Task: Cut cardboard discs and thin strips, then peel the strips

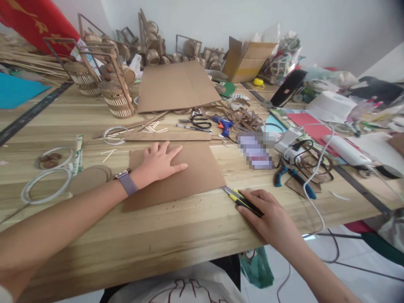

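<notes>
A brown cardboard sheet lies flat on the wooden table in front of me. My left hand rests on its upper left part with the fingers spread. In my right hand is a black and yellow utility knife, its blade out. The blade's tip is by the sheet's lower right corner; whether it touches the cardboard I cannot tell. A wooden strip lies just beyond the sheet's far edge. Round cardboard discs lie left of the sheet, partly behind my left forearm.
Beyond lie a larger cardboard sheet, a blue glue gun, scissors and small wooden sticks. Small slatted buckets stand at the back left. On the right are blue-handled pliers and a white cable. Tape rolls lie left.
</notes>
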### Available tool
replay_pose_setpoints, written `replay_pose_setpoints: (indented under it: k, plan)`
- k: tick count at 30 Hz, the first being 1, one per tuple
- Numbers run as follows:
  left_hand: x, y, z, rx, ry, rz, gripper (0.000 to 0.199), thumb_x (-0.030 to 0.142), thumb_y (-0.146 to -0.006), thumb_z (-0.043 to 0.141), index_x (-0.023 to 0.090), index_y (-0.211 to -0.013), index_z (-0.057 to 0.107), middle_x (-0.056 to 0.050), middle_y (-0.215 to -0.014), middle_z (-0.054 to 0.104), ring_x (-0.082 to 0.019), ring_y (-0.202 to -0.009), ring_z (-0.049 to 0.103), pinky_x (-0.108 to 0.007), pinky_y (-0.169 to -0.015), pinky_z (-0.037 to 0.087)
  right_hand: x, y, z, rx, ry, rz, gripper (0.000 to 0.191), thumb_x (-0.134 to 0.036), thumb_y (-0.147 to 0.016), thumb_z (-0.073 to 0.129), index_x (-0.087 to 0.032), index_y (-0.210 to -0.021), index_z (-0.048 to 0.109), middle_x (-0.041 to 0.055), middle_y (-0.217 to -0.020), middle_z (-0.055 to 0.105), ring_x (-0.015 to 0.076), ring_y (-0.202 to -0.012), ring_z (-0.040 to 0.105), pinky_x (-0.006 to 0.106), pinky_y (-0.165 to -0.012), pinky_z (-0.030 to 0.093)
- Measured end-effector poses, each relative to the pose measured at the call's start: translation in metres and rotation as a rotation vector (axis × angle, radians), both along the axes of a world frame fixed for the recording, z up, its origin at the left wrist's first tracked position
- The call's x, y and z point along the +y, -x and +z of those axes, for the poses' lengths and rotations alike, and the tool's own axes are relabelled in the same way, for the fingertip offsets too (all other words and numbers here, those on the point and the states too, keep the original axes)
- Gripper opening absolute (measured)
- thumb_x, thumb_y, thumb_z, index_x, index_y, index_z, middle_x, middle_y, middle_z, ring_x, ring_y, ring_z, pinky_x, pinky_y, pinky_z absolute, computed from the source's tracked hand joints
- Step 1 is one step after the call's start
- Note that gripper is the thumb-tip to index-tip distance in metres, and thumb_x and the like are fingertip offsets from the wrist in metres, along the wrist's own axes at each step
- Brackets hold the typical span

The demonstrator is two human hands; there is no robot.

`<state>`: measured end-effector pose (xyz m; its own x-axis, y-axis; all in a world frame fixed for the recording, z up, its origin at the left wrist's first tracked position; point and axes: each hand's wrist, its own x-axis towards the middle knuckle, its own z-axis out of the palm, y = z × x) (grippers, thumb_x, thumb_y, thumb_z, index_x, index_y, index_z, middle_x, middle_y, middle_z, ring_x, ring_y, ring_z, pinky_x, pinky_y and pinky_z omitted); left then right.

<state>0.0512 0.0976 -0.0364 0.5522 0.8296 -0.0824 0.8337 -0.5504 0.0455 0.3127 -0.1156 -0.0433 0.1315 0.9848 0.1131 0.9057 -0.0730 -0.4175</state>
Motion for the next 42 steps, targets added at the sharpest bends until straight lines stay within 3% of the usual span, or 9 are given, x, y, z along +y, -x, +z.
replay_pose_setpoints:
  k: [4, 7, 11, 14, 19, 29, 35, 42]
  plan:
    - [-0.001, 0.001, 0.001, -0.005, -0.003, 0.057, 0.077, 0.073, -0.093, 0.030, 0.028, -0.155, 0.034, -0.020, -0.160, 0.029, -0.050, -0.135, 0.033, -0.068, -0.099, 0.032, 0.028, -0.016, 0.004, -0.039, 0.003, 0.007, 0.039, -0.040, -0.090, 0.057, -0.017, -0.118, 0.072, 0.0117, -0.100, 0.068, 0.0288, -0.095, 0.066, 0.042, -0.088, 0.054]
    - [0.007, 0.014, -0.004, 0.006, 0.012, -0.062, 0.070, 0.067, -0.097, 0.028, 0.029, -0.156, 0.032, -0.015, -0.163, 0.024, -0.047, -0.138, 0.031, -0.064, -0.103, 0.031, 0.048, -0.026, 0.003, -0.045, -0.011, 0.021, 0.038, -0.039, -0.089, 0.057, -0.018, -0.117, 0.073, 0.0112, -0.103, 0.068, 0.0285, -0.098, 0.066, 0.041, -0.089, 0.053]
    - [0.015, 0.031, -0.015, -0.022, -0.007, -0.233, 0.065, 0.063, -0.100, 0.025, 0.030, -0.156, 0.030, -0.009, -0.165, 0.023, -0.035, -0.148, 0.022, -0.051, -0.117, 0.021, 0.059, -0.032, 0.000, -0.044, -0.023, 0.061, 0.037, -0.037, -0.089, 0.058, -0.018, -0.117, 0.073, 0.0113, -0.104, 0.068, 0.0282, -0.098, 0.065, 0.041, -0.089, 0.053]
    - [0.015, 0.034, -0.018, -0.042, -0.013, -0.221, 0.067, 0.063, -0.100, 0.025, 0.028, -0.157, 0.029, -0.009, -0.166, 0.021, -0.033, -0.151, 0.018, -0.046, -0.120, 0.018, 0.055, -0.031, 0.001, -0.044, -0.031, 0.083, 0.038, -0.037, -0.090, 0.056, -0.018, -0.119, 0.072, 0.0118, -0.106, 0.068, 0.0290, -0.102, 0.064, 0.043, -0.093, 0.051]
    - [0.012, 0.031, -0.018, -0.049, 0.002, -0.205, 0.064, 0.062, -0.100, 0.029, 0.030, -0.156, 0.030, -0.006, -0.167, 0.018, -0.034, -0.151, 0.019, -0.047, -0.121, 0.018, 0.045, -0.021, 0.006, -0.030, -0.010, 0.105, 0.035, -0.038, -0.092, 0.056, -0.022, -0.120, 0.072, 0.0105, -0.106, 0.068, 0.0276, -0.101, 0.065, 0.043, -0.092, 0.053]
    - [0.012, 0.031, -0.017, -0.046, -0.009, -0.209, 0.065, 0.061, -0.101, 0.029, 0.027, -0.156, 0.032, -0.009, -0.166, 0.018, -0.034, -0.151, 0.019, -0.048, -0.121, 0.017, 0.027, 0.025, 0.004, 0.023, -0.008, 0.245, 0.035, -0.029, -0.093, 0.056, -0.020, -0.124, 0.069, 0.0116, -0.102, 0.066, 0.0262, -0.097, 0.064, 0.040, -0.083, 0.057]
    - [0.010, 0.030, -0.015, -0.025, -0.019, -0.208, 0.064, 0.060, -0.102, 0.029, 0.026, -0.156, 0.031, -0.012, -0.166, 0.020, -0.034, -0.151, 0.019, -0.048, -0.121, 0.017, 0.023, 0.054, 0.002, 0.047, -0.030, 0.253, 0.035, -0.023, -0.092, 0.058, -0.022, -0.126, 0.067, 0.0107, -0.101, 0.065, 0.0262, -0.094, 0.062, 0.042, -0.082, 0.058]
    - [0.010, 0.029, -0.015, -0.044, -0.014, -0.204, 0.063, 0.060, -0.101, 0.031, 0.030, -0.156, 0.031, -0.007, -0.166, 0.020, -0.034, -0.151, 0.019, -0.048, -0.121, 0.017, 0.019, 0.061, -0.001, 0.045, -0.068, 0.253, 0.036, -0.026, -0.093, 0.055, -0.023, -0.127, 0.066, 0.0115, -0.101, 0.066, 0.0273, -0.093, 0.063, 0.044, -0.080, 0.059]
